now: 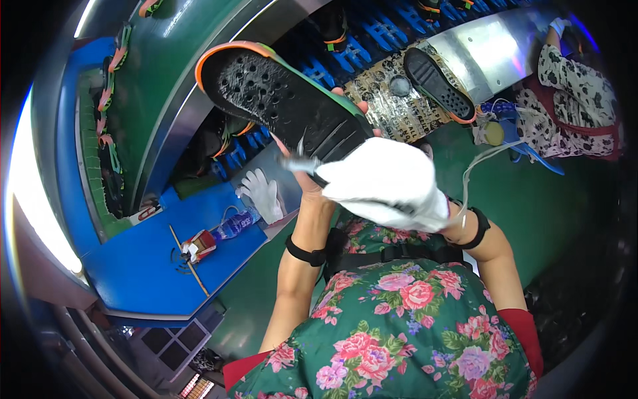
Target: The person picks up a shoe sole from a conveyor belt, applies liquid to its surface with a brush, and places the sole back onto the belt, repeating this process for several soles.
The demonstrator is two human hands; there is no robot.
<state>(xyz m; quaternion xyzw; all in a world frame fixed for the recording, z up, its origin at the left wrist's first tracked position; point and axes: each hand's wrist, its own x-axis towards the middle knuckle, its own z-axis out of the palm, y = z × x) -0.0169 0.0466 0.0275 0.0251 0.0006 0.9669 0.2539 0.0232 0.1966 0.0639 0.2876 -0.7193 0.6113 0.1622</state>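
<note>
My left hand [308, 181] is bare and grips a large shoe sole [266, 93] from below, its fingertips showing past the far edge. The sole has a black inner face with round holes at one end, grooves at the other, and an orange-to-green rim. It is tilted, and the holed end looks glossy. A white glove covers my right hand [389, 183], which is closed around a small brush [300, 163]. The brush's pale tip is blurred by motion and lies over the sole's near edge; whether it touches cannot be told. Most of its handle is hidden by the glove.
Another black sole [440, 85] lies on a taped work surface [372, 86] beside a round lid [400, 85]. A blue table [146, 266] at left bears a white glove [260, 194], a plastic bottle [236, 224] and a stick [199, 279]. A co-worker's patterned sleeve [571, 80] is at right.
</note>
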